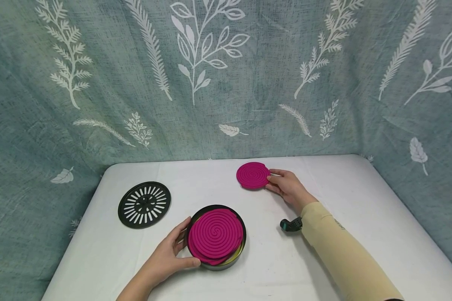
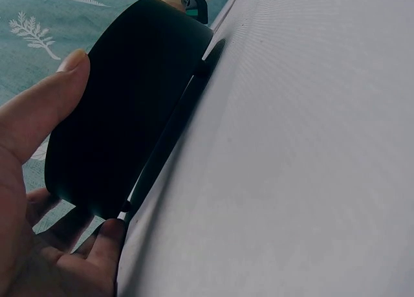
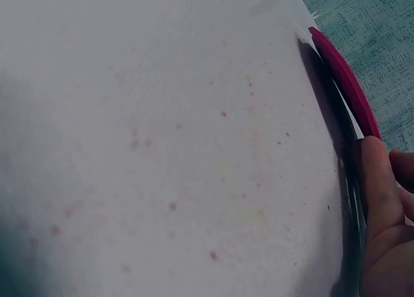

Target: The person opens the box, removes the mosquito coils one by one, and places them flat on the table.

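Note:
A round dark container (image 1: 244,242) stands near the front of the table and holds stacked magenta spiral coasters (image 1: 215,233), with a yellow-green edge showing beneath them. My left hand (image 1: 165,256) grips its left side, thumb at the front and fingers round the back. In the left wrist view the thumb presses the dark wall (image 2: 129,103). Farther back, my right hand (image 1: 288,189) pinches the right edge of another magenta spiral coaster (image 1: 252,175). In the right wrist view this coaster (image 3: 349,83) appears edge-on, tilted just over the tabletop with a shadow below.
A black slotted disc (image 1: 145,205) lies at the left of the white table (image 1: 263,267). A small black device with a teal mark (image 1: 291,225) sits beside the right sleeve (image 1: 346,251). Behind the table hangs a green leaf-patterned curtain (image 1: 256,83).

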`<state>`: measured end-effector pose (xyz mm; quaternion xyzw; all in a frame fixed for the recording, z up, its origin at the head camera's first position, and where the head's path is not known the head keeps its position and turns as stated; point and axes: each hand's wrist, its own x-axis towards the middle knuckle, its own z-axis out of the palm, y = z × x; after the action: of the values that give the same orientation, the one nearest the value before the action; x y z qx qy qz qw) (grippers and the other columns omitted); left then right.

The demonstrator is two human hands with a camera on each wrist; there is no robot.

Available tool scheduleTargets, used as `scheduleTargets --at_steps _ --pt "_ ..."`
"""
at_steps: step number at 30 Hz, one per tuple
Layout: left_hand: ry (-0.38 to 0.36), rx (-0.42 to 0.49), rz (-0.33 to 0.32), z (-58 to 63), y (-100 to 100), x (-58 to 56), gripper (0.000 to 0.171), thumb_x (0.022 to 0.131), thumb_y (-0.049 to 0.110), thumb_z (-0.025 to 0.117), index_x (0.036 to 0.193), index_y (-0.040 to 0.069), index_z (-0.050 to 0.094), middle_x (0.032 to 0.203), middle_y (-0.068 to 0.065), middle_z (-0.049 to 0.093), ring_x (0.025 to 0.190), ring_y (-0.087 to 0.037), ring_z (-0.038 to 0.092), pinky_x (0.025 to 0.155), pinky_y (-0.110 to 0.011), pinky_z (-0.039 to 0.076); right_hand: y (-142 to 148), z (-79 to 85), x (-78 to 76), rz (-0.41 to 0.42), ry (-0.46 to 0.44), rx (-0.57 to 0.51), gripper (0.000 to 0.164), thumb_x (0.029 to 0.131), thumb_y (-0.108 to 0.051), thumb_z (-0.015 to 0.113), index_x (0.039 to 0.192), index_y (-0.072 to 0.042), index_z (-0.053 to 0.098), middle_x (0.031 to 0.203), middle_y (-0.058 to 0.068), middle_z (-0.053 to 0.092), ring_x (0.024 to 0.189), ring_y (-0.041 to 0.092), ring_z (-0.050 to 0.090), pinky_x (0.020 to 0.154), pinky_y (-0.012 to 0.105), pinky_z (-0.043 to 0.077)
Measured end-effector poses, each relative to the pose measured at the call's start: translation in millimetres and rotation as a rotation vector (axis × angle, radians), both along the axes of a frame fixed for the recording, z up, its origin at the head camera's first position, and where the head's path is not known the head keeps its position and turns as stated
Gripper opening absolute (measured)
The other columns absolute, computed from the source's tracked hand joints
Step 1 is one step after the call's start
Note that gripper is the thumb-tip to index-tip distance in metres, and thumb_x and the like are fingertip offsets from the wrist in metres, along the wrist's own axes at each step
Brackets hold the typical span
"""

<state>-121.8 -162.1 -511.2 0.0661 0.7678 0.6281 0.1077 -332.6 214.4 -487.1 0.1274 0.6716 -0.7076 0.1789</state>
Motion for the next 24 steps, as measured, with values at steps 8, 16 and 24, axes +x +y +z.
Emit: scheduleTargets --at_steps 8,16,24 --pt "-0.001 -0.002 0.005 0.7 -0.4 0.3 0.115 0.059 0.026 0.097 0.154 0.025 0.032 0.154 0.001 0.036 0.139 -0.018 0.038 0.109 -0.019 0.038 -0.5 -0.5 -1.3 0.005 0.001 -0.004 0.056 0.102 -0.006 0.053 0.154 -0.009 0.034 0.148 0.015 0.043 0.109 0.014 0.063 0.092 0.029 0.057" --pt "-0.009 -0.002 0.003 -0.4 0.2 0.1 0.116 0.058 0.027 0.097 0.154 0.027 0.032 0.153 0.003 0.036 0.139 -0.017 0.038 0.109 -0.019 0.038 1.7 1.8 1.9 0.027 0.022 -0.003 0.057 0.102 -0.005 0.052 0.155 -0.004 0.03 0.148 0.018 0.042 0.117 0.018 0.059 0.095 0.029 0.055" --pt "-0.003 0.011 0.0 -2.8 -0.4 -0.9 0.116 0.058 0.026 0.097 0.154 0.027 0.032 0.154 0.002 0.036 0.139 -0.018 0.038 0.11 -0.02 0.038 7.4 7.6 7.3 0.062 0.049 -0.004 0.057 0.103 -0.004 0.049 0.154 0.002 0.025 0.147 0.023 0.041 0.129 0.027 0.05 0.101 0.031 0.052"
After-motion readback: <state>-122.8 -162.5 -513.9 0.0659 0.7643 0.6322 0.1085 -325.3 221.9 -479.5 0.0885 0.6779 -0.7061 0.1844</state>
